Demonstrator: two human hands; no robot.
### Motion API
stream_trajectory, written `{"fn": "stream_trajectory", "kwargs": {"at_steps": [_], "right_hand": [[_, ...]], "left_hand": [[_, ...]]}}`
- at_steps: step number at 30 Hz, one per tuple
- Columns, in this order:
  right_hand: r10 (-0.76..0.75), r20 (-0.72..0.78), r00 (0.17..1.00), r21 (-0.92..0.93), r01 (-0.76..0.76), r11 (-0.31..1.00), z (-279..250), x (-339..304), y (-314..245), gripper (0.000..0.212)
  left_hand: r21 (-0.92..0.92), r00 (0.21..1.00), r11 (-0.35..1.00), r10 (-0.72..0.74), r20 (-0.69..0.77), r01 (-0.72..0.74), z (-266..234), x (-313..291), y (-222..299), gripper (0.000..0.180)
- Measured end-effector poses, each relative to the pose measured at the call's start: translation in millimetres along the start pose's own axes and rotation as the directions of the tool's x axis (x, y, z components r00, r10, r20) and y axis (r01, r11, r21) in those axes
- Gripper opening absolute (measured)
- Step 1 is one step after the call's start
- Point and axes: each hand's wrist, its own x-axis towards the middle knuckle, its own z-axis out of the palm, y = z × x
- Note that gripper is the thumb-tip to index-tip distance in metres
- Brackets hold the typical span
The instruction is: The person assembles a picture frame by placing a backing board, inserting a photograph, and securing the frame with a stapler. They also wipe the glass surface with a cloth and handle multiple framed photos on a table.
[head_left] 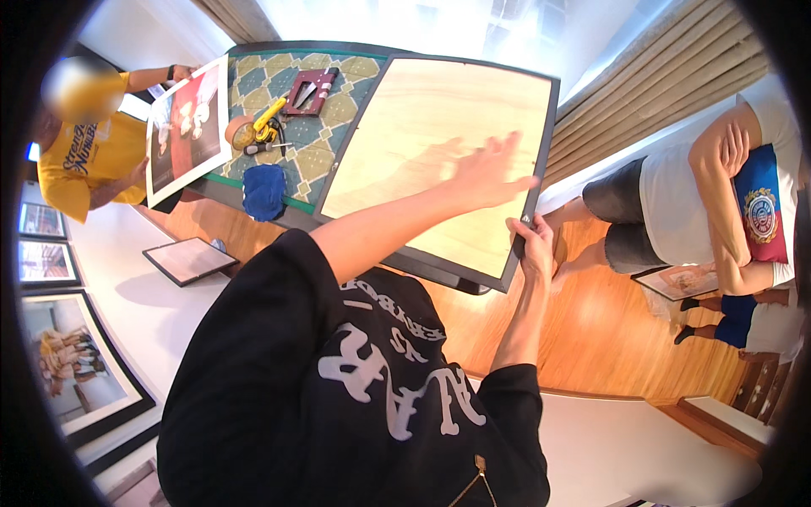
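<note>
A large picture frame [521, 203] with a dark border and a pale wooden backing board [414, 118] lies over the right part of a table, its near right corner sticking out past the edge. My left hand [488, 176], slightly blurred, reaches across the board with its fingers apart and nothing in them; whether it touches the surface I cannot tell. With thumb and fingers, my right hand [534, 243] grips the frame's right edge near that corner. Small dark tabs show along the frame's inner border.
On the patterned tablecloth [346, 80] sit a maroon tool case [310, 91], a yellow-handled tool [272, 110], a tape roll [240, 133] and a blue cloth [263, 192]. At left, a person in yellow [84, 160] holds a print [190, 127]. Another person [684, 203] stands right.
</note>
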Motion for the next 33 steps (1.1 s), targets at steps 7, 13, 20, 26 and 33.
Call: {"fn": "stream_trajectory", "kwargs": {"at_steps": [7, 13, 20, 26, 33], "right_hand": [[0.031, -0.063, 0.998, -0.695, -0.066, 0.716, -65.5, 53.4, 66.3, 0.033], [-0.317, -0.096, 0.944, -0.786, 0.123, 0.605, -48.8, 130.5, 31.6, 0.042], [-0.161, -0.200, 0.966, -0.756, -0.048, 0.652, -28.6, 144.0, 19.5, 0.033], [-0.279, -0.137, 0.951, -0.906, -0.006, 0.424, -28.1, 146.1, 27.8, 0.034], [-0.212, 0.029, 0.977, -0.980, -0.014, -0.199, 92.7, 172.0, -18.2, 0.043]], "left_hand": [[0.360, 0.751, 0.666, -0.512, -0.417, 0.653, -33.1, -65.6, -280.8, 0.059], [0.143, 0.808, 0.819, -0.490, -0.328, 0.555, -63.8, -27.4, -346.6, 0.048], [0.195, 0.744, 0.718, -0.642, -0.184, 0.668, -88.1, 8.7, -351.1, 0.057], [0.156, 0.655, 0.639, -0.750, -0.091, 0.753, -101.6, 23.3, -342.3, 0.063], [0.146, 0.723, 0.713, -0.690, -0.030, 0.686, -106.6, 5.7, -342.9, 0.064]]}}
